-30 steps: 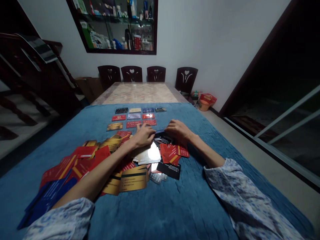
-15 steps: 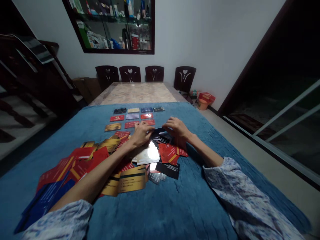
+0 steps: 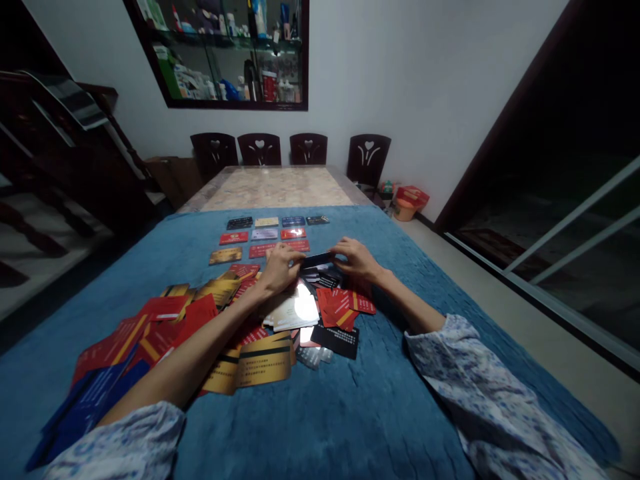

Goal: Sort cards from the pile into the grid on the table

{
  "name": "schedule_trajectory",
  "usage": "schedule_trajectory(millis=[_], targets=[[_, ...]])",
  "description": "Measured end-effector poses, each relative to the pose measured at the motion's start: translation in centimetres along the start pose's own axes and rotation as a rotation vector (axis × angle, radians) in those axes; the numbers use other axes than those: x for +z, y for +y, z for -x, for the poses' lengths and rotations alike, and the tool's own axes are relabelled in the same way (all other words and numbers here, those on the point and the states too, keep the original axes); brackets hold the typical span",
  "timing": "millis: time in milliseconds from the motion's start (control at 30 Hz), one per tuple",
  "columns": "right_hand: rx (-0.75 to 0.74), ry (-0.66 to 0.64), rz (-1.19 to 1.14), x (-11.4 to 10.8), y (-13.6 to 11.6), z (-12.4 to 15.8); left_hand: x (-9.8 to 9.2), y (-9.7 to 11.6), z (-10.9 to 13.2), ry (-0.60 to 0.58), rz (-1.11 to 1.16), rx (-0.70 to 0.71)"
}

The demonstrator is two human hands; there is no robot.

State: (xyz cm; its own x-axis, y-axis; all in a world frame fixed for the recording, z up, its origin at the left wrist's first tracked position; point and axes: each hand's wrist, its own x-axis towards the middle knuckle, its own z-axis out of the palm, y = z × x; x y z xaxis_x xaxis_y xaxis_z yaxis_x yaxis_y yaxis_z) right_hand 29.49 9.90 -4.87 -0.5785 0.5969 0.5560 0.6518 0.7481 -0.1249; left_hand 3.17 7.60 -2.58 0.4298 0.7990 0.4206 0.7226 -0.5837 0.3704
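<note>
Turned from a thin edge a second ago to a broader dark face, one dark card (image 3: 317, 260) is held up between two bare hands above a heap of loose cards. Its left end is pinched in the narrowed fingers of the left hand (image 3: 280, 268), its right end in the close-set fingertips of the right hand (image 3: 355, 257), so that its middle is left uncovered between them. Its right end is shown slightly higher. Beneath and nearer the camera, pale cards (image 3: 291, 316) are lit by a bright glare, flanked by red cards (image 3: 339, 308) and a black card (image 3: 336, 341) printed with light text. Gold cards (image 3: 264, 363) and blue cards (image 3: 75, 415) are spread around the left forearm. Beyond the hands, more cards are set out in three rows on a blue cloth (image 3: 350, 417), the nearest row begun by a single gold card (image 3: 226, 255) and partly overlapped in view by the left hand.
</note>
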Motion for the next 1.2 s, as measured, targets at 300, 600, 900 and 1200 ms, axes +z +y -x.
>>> schedule_trajectory(millis=[300,600,900,1200], targets=[[0.072,-0.017,-0.149,-0.2,-0.6,0.0,0.1,0.0,0.0,0.035,0.029,-0.025],[0.099,0.111,-0.243,0.1,-0.8,-0.6,0.1,0.1,0.2,0.014,0.057,-0.048],[0.156,0.181,-0.292,-0.1,-1.7,-0.9,0.3,-0.2,0.2,0.003,0.065,-0.026],[0.144,0.227,-0.105,0.2,-2.1,-1.3,0.2,0.2,0.3,0.069,0.054,-0.035]])
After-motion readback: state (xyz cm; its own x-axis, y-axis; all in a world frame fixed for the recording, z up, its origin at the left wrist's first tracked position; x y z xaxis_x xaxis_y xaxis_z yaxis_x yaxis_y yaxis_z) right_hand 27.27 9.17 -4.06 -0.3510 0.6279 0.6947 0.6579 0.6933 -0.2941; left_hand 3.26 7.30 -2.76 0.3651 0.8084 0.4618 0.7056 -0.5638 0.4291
